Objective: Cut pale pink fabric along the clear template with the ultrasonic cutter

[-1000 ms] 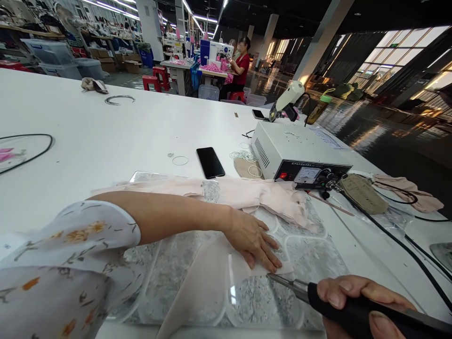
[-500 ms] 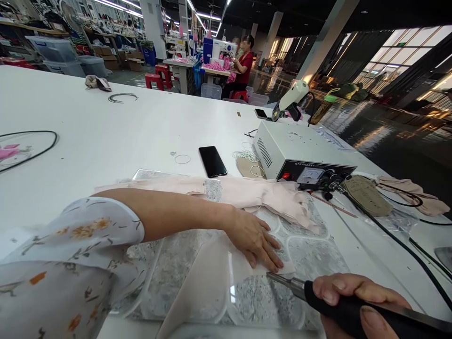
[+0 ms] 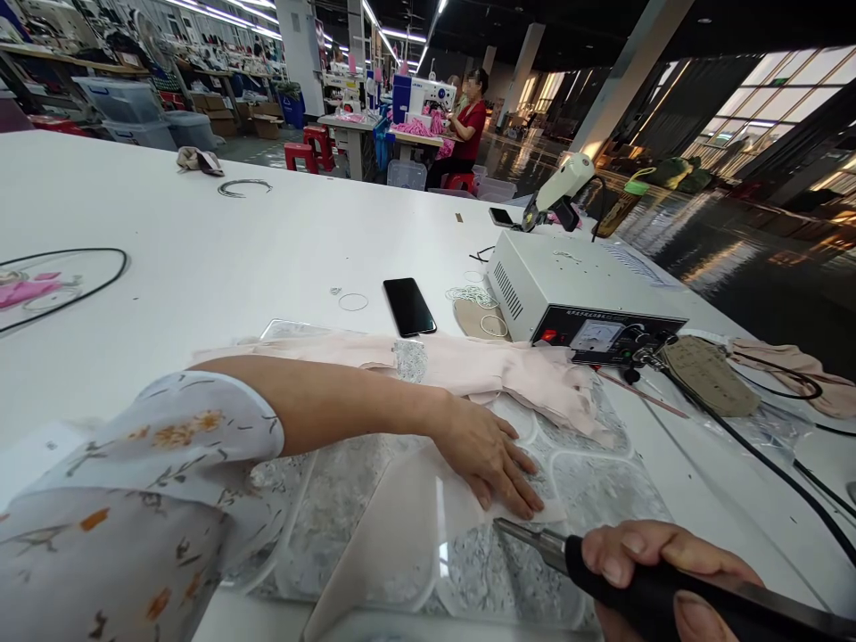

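My left hand [image 3: 491, 455] lies flat, fingers stretched, pressing a pale pink fabric piece [image 3: 407, 526] onto a clear plastic template [image 3: 588, 481] over a marbled board. My right hand [image 3: 662, 571] grips the black handle of a corded cutting tool [image 3: 669, 593]. Its metal tip [image 3: 514, 530] touches the fabric edge just below my left fingertips. A heap of pink fabric [image 3: 508, 370] lies beyond my left hand.
A white control box [image 3: 575, 294] with a dial stands at the right, cables running from it. A black phone [image 3: 408, 306], wire rings [image 3: 353, 301] and tan pattern pieces [image 3: 709, 379] lie on the white table [image 3: 201, 250]. A person in red sits at a sewing machine far back.
The tool tip has crept slightly left along the fabric edge. My left hand stays pressed flat. The view shifted a little to the left.
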Motion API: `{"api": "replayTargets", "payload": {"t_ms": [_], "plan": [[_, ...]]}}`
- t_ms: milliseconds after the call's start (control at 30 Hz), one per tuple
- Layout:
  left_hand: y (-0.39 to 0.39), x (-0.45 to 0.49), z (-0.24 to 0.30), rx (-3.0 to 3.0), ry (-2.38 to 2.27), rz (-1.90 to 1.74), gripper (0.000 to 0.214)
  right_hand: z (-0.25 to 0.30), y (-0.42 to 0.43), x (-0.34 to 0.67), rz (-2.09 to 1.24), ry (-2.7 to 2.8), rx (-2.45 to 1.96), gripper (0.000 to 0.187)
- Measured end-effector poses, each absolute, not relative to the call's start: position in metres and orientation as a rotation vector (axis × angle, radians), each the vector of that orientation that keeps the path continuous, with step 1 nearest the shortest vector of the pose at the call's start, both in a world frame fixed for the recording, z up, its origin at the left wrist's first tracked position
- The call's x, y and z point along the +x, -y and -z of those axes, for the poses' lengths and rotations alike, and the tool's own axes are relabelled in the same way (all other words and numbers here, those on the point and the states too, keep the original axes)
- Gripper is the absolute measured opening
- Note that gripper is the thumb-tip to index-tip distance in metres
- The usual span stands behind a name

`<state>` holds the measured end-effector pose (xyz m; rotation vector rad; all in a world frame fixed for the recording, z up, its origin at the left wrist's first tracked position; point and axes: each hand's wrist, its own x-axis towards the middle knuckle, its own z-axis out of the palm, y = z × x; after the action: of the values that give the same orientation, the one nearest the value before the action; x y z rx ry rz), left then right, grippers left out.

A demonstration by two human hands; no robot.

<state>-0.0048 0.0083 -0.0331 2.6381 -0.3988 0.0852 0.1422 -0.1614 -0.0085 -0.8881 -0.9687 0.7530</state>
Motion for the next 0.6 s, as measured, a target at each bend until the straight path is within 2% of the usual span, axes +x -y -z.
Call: {"api": "replayTargets", "payload": {"t_ms": [200,400,600], "plan": [[-0.008,-0.005,0.031,2.528,0.266,-0.067,0.025,0.005,0.159,0.143,-0.747,1.031,-0.911,0.013],[-0.004,-0.005,0.028,2.638,0.332,-0.083,0.024,0.004,0.159,0.142,-0.727,1.03,-0.87,0.01],[0.001,-0.008,-0.006,2.776,0.163,0.161,0.028,0.002,0.161,0.157,-0.612,0.856,-0.903,0.015]]}}
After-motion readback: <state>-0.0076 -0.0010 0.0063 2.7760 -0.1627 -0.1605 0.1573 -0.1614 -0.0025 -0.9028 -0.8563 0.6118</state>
